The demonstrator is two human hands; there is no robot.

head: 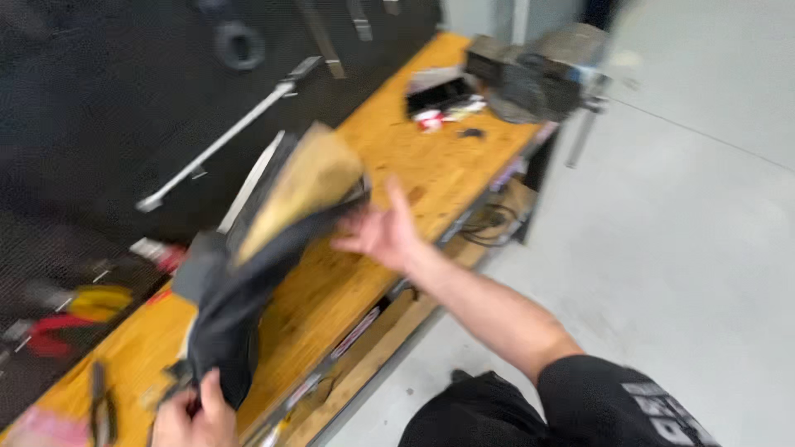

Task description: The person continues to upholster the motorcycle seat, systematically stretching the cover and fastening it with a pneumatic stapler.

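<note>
So we've got the dark curved panel (248,281) held above the desk (431,174) near its front edge, left hand (195,414) fingers clamped on its lower end, right hand (383,233) fingers spread by its tan top

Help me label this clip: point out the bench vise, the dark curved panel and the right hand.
bench vise (534,79), head view, on its grey body.
dark curved panel (248,290), head view, on its black middle.
right hand (383,234), head view, on the palm.
</note>
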